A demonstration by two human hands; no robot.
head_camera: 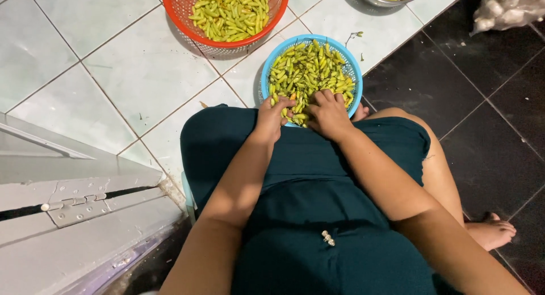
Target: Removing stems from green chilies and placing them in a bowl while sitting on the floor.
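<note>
The left hand point(273, 114) pinches a green chili pepper point(282, 101) at the near rim of the blue basket point(267, 73); the right hand point(328, 114) rests curled on the chili heap point(309, 70), holding nothing I can make out. The heap lies straight ahead of both hands (the red basket point(176, 5) of chilies sits farther off on the tiled floor point(130, 73)).

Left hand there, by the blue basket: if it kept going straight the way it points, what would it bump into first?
The left hand points away from the body into the blue basket, so it would first meet the heap of green chillies that its fingertips already touch. The red basket lies farther on.
</note>
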